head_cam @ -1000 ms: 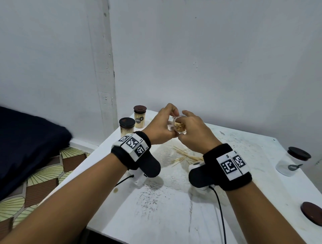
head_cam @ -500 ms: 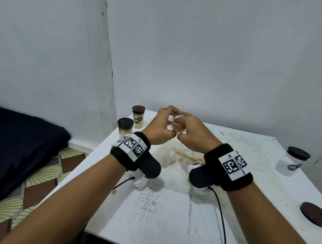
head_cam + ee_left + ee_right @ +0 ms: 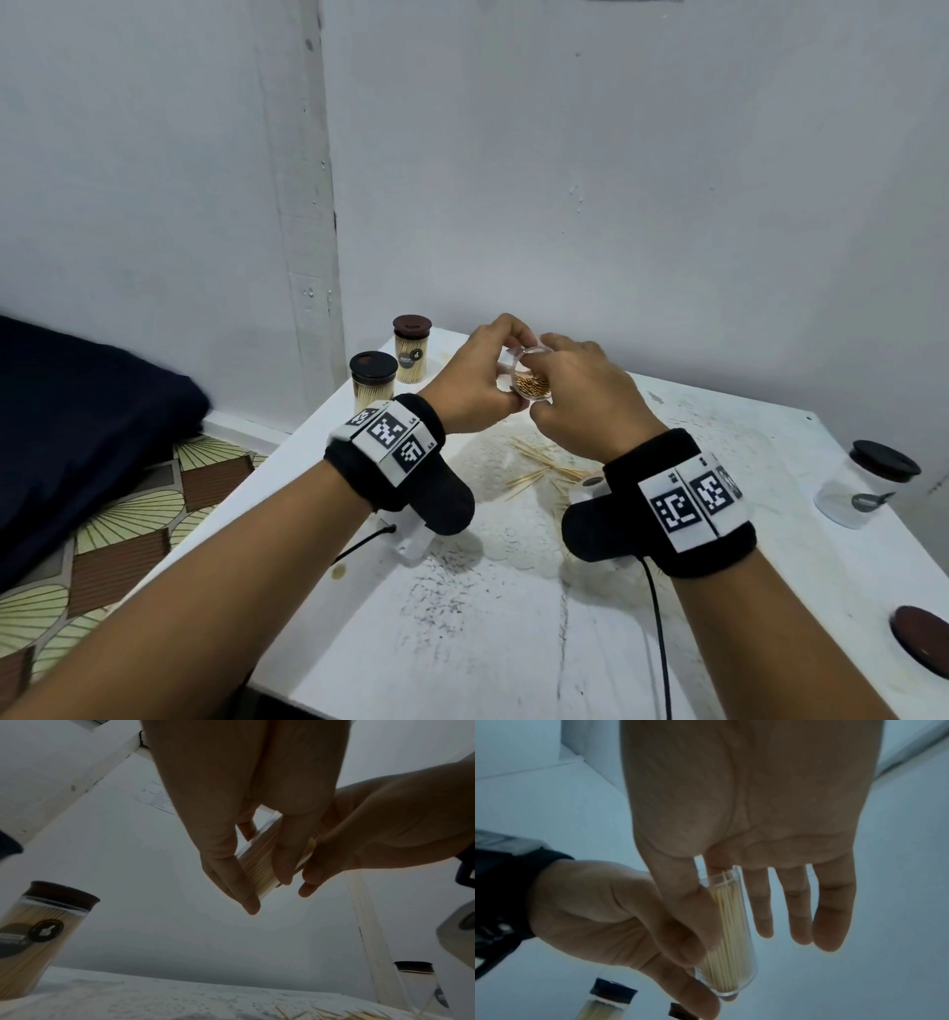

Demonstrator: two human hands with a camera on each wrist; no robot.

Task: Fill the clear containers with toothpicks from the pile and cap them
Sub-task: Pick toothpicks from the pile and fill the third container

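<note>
My left hand (image 3: 475, 383) and right hand (image 3: 575, 390) both grasping clear container (image 3: 531, 377) above surface (image 3: 513, 616), mouth tilted toward me, likely to check fill. Remaining toothpicks (image 3: 539, 465) lie below.

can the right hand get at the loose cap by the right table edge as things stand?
Probably yes, once it lets go. The right hand is pinching the filled clear container together with the left hand. The loose cap lies alone on bare table on the right side, with nothing between.
</note>
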